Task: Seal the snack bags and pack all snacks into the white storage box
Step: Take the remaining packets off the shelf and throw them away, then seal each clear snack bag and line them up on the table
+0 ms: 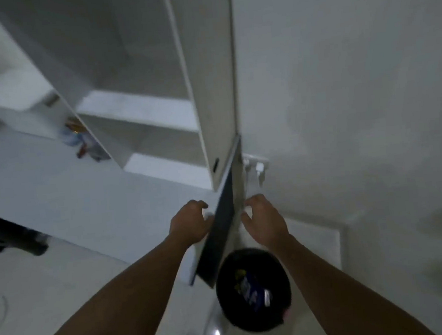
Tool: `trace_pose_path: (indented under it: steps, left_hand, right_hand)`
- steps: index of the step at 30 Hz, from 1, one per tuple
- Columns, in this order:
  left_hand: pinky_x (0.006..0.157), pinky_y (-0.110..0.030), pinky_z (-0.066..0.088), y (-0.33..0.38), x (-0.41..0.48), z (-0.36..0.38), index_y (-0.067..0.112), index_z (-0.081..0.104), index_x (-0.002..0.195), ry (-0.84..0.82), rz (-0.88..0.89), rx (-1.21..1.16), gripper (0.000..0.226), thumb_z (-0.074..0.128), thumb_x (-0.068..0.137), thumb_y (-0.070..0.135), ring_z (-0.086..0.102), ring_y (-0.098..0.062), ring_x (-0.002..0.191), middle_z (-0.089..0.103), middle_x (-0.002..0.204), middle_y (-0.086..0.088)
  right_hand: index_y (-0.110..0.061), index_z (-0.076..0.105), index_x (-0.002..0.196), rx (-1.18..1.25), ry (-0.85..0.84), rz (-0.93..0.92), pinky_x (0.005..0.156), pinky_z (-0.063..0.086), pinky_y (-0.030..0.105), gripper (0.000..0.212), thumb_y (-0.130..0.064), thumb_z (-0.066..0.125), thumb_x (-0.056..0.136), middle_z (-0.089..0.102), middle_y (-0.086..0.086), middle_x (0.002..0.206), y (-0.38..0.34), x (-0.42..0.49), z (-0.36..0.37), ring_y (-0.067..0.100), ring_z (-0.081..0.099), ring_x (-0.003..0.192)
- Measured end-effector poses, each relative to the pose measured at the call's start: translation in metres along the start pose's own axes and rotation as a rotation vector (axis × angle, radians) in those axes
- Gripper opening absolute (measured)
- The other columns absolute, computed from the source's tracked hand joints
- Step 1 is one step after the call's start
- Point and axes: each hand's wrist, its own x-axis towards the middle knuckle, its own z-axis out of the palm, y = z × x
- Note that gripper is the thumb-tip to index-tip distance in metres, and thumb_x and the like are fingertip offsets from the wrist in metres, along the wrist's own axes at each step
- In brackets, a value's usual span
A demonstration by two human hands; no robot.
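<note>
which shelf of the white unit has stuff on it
None of the open shelves in front. The colourful items lie left of the unit's side panel, on the white surface, partly hidden and blurred.

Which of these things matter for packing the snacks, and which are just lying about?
Job: blurred colourful packets on the desk; left hand; right hand; perhaps the grey panel between them.
Lying about: black bin; white shelves.

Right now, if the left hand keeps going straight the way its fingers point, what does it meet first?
Probably the thin dark-faced panel standing edge-on between the two hands. The left hand has its fingers curled toward the panel's left face, seemingly almost touching; blur hides actual contact.
</note>
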Motion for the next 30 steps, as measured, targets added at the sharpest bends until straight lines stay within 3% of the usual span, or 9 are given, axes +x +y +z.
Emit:
trace_pose_path:
  steps: [5,11,19,30]
  left_hand:
    - [0.098,-0.035,0.046,-0.057,-0.008,-0.103,0.023,0.055,0.133,0.172,-0.022,0.06,0.047,0.055,0.092,0.047,0.054,-0.021,0.123,0.054,0.137,0.0]
    - [0.095,-0.036,0.048,-0.179,-0.012,-0.196,0.023,0.057,0.13,0.264,-0.102,0.09,0.048,0.056,0.09,0.05,0.057,-0.022,0.118,0.057,0.133,-0.001]
    - [0.093,-0.036,0.049,-0.349,0.001,-0.29,0.022,0.057,0.129,0.303,-0.138,0.105,0.046,0.056,0.091,0.049,0.055,-0.022,0.118,0.057,0.13,-0.003]
    - [0.095,-0.034,0.046,-0.455,0.067,-0.35,0.02,0.058,0.129,0.337,-0.107,0.016,0.046,0.057,0.092,0.048,0.055,-0.02,0.119,0.056,0.133,-0.002]
  right_hand:
    - [-0.012,0.06,0.126,-0.022,-0.015,-0.203,0.09,0.044,0.028,0.036,-0.035,0.056,0.097,0.057,0.005,0.125,-0.117,0.045,0.001,0.021,0.059,0.113]
    - [-0.02,0.059,0.125,-0.122,-0.004,-0.349,0.091,0.05,0.034,0.034,-0.039,0.052,0.097,0.053,-0.002,0.131,-0.256,0.092,0.06,0.019,0.054,0.119]
    - [-0.018,0.061,0.122,-0.06,-0.005,-0.335,0.092,0.05,0.035,0.032,-0.038,0.057,0.096,0.056,0.0,0.128,-0.403,0.138,0.161,0.02,0.056,0.116]
    - [-0.022,0.058,0.125,-0.038,-0.069,-0.228,0.094,0.045,0.03,0.033,-0.039,0.053,0.098,0.054,0.0,0.135,-0.489,0.207,0.249,0.018,0.054,0.12]
